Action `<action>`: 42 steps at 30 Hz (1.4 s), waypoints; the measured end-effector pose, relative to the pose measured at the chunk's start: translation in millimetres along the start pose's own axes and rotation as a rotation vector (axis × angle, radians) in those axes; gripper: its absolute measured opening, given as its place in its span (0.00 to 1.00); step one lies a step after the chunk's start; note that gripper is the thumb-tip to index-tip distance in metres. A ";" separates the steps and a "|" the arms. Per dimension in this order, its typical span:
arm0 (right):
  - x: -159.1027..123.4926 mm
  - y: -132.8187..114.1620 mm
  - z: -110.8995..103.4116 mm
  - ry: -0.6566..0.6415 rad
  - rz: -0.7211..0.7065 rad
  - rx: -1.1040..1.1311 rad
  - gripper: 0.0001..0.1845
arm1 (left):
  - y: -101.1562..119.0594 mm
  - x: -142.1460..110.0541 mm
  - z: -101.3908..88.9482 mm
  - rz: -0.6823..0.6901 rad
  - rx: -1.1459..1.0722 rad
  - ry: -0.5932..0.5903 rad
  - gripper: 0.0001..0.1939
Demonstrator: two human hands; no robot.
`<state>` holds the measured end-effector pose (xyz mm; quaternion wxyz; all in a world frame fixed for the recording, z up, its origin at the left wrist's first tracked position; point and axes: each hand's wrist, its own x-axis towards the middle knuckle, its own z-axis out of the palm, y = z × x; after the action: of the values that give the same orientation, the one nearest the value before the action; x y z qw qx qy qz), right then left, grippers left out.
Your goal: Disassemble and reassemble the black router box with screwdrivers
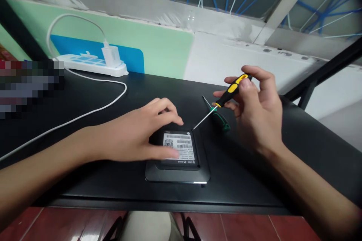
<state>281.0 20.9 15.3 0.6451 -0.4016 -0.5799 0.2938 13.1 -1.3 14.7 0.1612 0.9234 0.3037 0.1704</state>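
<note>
A flat black device [177, 175] lies on the dark table, with a white printed label [185, 147] bearing a QR code and barcodes. My left hand [147, 131] rests over its left side, thumb across the label and fingers bent at the far edge; the hand holds nothing and its fingers are apart. In my right hand [256, 109] is a black and yellow screwdriver [232, 88], gripped by its handle. Its shaft slants down to the left, and the tip meets the device's far right corner. Behind it lies a green and black screwdriver [220, 119], partly covered by the shaft.
A white power strip [93, 66] with a plugged-in charger [112, 55] stands at the back left. Its white cable [93, 112] runs over the table's left side. The table's front edge [169, 204] is close, and a wall rises behind. Black metal posts flank both sides.
</note>
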 end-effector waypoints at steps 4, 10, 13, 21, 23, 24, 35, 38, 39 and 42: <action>4.1 4.1 -1.9 -0.005 -0.046 -0.012 0.19 | 11.9 -6.9 5.0 0.070 -0.002 -0.080 0.43; 7.3 4.6 -2.5 0.013 -0.037 -0.034 0.15 | 14.5 -13.4 6.1 -0.007 0.049 -0.184 0.43; 6.2 0.9 -1.4 -0.018 0.016 -0.004 0.12 | 13.0 -12.9 6.5 -0.016 0.056 -0.164 0.42; 13.8 4.9 -3.1 -0.022 0.127 0.192 0.21 | 2.6 -9.8 6.1 -0.061 0.050 -0.130 0.40; 16.0 8.0 -4.3 -0.018 0.161 0.243 0.21 | 1.1 -8.6 4.9 -0.066 0.066 -0.139 0.40; 16.6 9.0 -4.4 -0.013 0.174 0.264 0.21 | 0.4 -8.0 4.2 -0.066 0.076 -0.145 0.40; 20.0 5.5 -1.4 0.145 0.218 0.291 0.11 | -17.6 -2.2 4.1 -0.187 0.054 -0.117 0.44; 14.3 6.6 -0.8 0.082 0.161 0.260 0.14 | -20.1 0.1 6.6 -0.235 0.071 -0.052 0.47; 11.8 7.1 -0.3 0.059 0.132 0.244 0.16 | -20.8 0.5 7.1 -0.248 0.078 -0.036 0.48; 5.7 7.5 1.0 0.026 0.027 0.173 0.18 | -22.4 0.9 8.1 -0.262 0.082 -0.029 0.49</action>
<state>281.6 29.7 11.8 0.6809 -0.3559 -0.5385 0.3460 5.7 14.8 -1.3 0.1486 0.8840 0.4261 0.1218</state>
